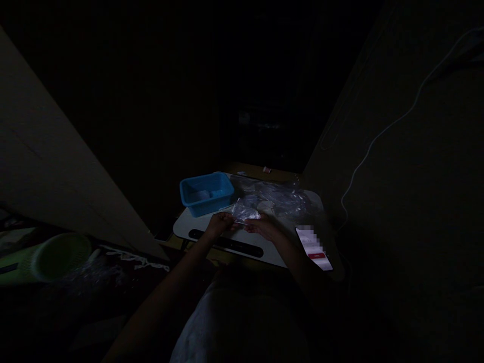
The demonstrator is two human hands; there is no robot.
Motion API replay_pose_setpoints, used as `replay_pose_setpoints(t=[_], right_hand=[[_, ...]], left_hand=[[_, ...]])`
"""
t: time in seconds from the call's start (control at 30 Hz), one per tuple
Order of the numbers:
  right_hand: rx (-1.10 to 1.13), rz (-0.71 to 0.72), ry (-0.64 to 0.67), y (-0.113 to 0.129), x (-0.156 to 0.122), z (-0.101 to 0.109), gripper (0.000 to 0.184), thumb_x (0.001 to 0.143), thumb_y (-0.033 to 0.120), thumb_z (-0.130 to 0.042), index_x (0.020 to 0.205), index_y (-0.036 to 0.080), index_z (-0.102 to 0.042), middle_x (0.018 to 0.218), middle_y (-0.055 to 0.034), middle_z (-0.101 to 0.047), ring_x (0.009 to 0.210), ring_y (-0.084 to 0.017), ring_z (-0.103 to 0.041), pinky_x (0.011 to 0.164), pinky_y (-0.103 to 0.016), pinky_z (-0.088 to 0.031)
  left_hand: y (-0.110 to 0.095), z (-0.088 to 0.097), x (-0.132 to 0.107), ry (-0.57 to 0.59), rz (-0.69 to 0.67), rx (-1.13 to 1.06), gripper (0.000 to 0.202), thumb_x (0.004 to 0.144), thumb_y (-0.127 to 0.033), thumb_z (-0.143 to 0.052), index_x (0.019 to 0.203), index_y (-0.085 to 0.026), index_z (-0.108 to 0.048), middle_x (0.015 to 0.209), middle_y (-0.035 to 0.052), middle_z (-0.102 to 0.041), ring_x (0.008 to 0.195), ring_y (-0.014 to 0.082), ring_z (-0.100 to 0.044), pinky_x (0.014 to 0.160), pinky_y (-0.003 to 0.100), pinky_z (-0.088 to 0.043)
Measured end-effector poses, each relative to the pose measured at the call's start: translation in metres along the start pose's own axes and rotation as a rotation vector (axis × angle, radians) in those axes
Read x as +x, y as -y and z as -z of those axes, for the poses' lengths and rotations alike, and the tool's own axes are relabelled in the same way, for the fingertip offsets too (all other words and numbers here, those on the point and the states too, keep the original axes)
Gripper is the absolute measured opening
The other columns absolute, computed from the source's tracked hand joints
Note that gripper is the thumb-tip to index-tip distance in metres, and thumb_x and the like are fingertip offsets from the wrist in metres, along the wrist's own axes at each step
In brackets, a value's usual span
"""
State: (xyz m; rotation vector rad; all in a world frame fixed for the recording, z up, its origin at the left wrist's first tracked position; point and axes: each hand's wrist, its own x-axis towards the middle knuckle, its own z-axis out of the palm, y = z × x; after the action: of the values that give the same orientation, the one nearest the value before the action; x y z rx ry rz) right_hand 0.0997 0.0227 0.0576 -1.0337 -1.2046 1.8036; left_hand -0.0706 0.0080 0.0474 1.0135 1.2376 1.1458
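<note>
Over the front half of a small white table (272, 253), both hands grip a clear plastic bag (245, 212) that catches the light. My left hand (221, 223) is closed on the bag's left end. My right hand (261, 226) pinches its lower right side. What the bag contains, if anything, is too dark to make out. Just behind and left of my hands stands a blue plastic basin (207, 194) with some pale pieces inside. A heap of crumpled clear plastic (280, 196) covers the back right of the table.
A lit phone (314, 249) lies at the table's right edge. Along the right wall hangs a white cable (365, 159). A green basket (56, 256) lies tipped on its side at far left. The room is very dark.
</note>
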Motion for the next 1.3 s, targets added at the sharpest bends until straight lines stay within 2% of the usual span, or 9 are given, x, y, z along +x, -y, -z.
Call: replay_pose_setpoints(t=[0.17, 0.33, 0.43, 0.5, 0.67, 0.87, 1.03, 1.17, 1.3], right_hand=[[-0.068, 0.008, -0.015, 0.003, 0.001, 0.008, 0.033, 0.048, 0.027, -0.074, 0.074, 0.016, -0.057, 0.059, 0.0022, -0.06, 0.049, -0.009, -0.053, 0.053, -0.024, -0.046], [-0.15, -0.011, 0.01, 0.01, 0.001, 0.006, 0.034, 0.047, 0.029, -0.075, 0.071, 0.013, -0.057, 0.057, 0.0003, -0.061, 0.048, -0.011, -0.056, 0.052, -0.025, -0.046], [-0.193, -0.014, 0.049, 0.015, -0.002, 0.0, 0.033, 0.045, 0.03, -0.075, 0.068, 0.012, -0.058, 0.054, 0.0003, -0.06, 0.047, -0.011, -0.056, 0.052, -0.024, -0.046], [-0.213, -0.01, 0.067, 0.017, -0.004, -0.004, 0.034, 0.045, 0.031, -0.075, 0.068, 0.012, -0.059, 0.054, 0.0005, -0.061, 0.047, -0.011, -0.056, 0.051, -0.024, -0.046], [-0.193, 0.0, 0.039, 0.018, -0.005, -0.005, 0.036, 0.046, 0.033, -0.076, 0.073, 0.013, -0.062, 0.062, -0.0003, -0.063, 0.052, -0.011, -0.057, 0.054, -0.024, -0.046], [-0.123, 0.032, 0.01, 0.012, 0.002, -0.003, 0.033, 0.043, 0.034, -0.076, 0.064, 0.013, -0.061, 0.06, 0.0009, -0.06, 0.056, -0.01, -0.055, 0.056, -0.025, -0.044], [-0.131, -0.003, 0.043, 0.007, 0.002, -0.004, 0.034, 0.043, 0.036, -0.076, 0.061, 0.012, -0.06, 0.055, 0.0017, -0.058, 0.053, -0.01, -0.054, 0.057, -0.027, -0.044], [-0.11, -0.027, 0.087, 0.006, -0.002, -0.005, 0.034, 0.045, 0.036, -0.076, 0.066, 0.013, -0.06, 0.058, 0.001, -0.059, 0.055, -0.011, -0.054, 0.057, -0.026, -0.045], [-0.078, -0.053, 0.12, 0.01, -0.008, -0.009, 0.034, 0.045, 0.033, -0.075, 0.07, 0.016, -0.061, 0.066, 0.0007, -0.061, 0.061, -0.012, -0.056, 0.059, -0.026, -0.045]], left_hand=[[-0.004, 0.012, -0.004, 0.088, 0.048, -0.01, 0.029, 0.055, -0.034, -0.071, 0.064, -0.013, -0.054, 0.057, 0.0021, -0.062, 0.056, 0.0148, -0.06, 0.054, 0.026, -0.047], [-0.012, 0.016, -0.008, 0.167, 0.083, -0.067, 0.04, 0.047, -0.044, -0.073, 0.066, -0.012, -0.059, 0.056, 0.0003, -0.06, 0.054, 0.012, -0.057, 0.055, 0.024, -0.045], [-0.018, 0.012, -0.007, 0.147, 0.029, -0.104, 0.042, 0.043, -0.045, -0.074, 0.063, -0.011, -0.059, 0.053, -0.0017, -0.056, 0.049, 0.0085, -0.052, 0.051, 0.021, -0.042], [-0.021, 0.009, -0.007, 0.101, -0.019, -0.124, 0.043, 0.041, -0.041, -0.076, 0.068, -0.011, -0.06, 0.056, -0.0011, -0.058, 0.049, 0.0082, -0.051, 0.051, 0.021, -0.041], [-0.024, 0.008, -0.009, -0.016, -0.067, -0.098, 0.044, 0.04, -0.032, -0.076, 0.076, -0.011, -0.061, 0.056, -0.0014, -0.059, 0.046, 0.0072, -0.049, 0.047, 0.02, -0.038], [-0.029, 0.013, -0.017, 0.028, -0.072, -0.068, 0.032, 0.048, -0.035, -0.069, 0.067, -0.011, -0.06, 0.053, -0.0015, -0.056, 0.047, 0.0081, -0.05, 0.05, 0.022, -0.041], [-0.03, 0.016, -0.018, 0.031, -0.08, -0.001, 0.03, 0.052, -0.027, -0.063, 0.077, -0.011, -0.061, 0.05, -0.0036, -0.053, 0.043, 0.0072, -0.047, 0.045, 0.02, -0.039], [-0.026, 0.018, -0.015, 0.042, -0.105, 0.04, 0.032, 0.056, -0.026, -0.058, 0.084, -0.011, -0.061, 0.048, -0.0048, -0.051, 0.041, 0.0072, -0.046, 0.044, 0.02, -0.038], [-0.024, 0.02, -0.014, 0.066, -0.142, 0.024, 0.025, 0.056, -0.026, -0.056, 0.077, -0.012, -0.061, 0.052, -0.0035, -0.053, 0.044, 0.0075, -0.047, 0.046, 0.02, -0.039]])
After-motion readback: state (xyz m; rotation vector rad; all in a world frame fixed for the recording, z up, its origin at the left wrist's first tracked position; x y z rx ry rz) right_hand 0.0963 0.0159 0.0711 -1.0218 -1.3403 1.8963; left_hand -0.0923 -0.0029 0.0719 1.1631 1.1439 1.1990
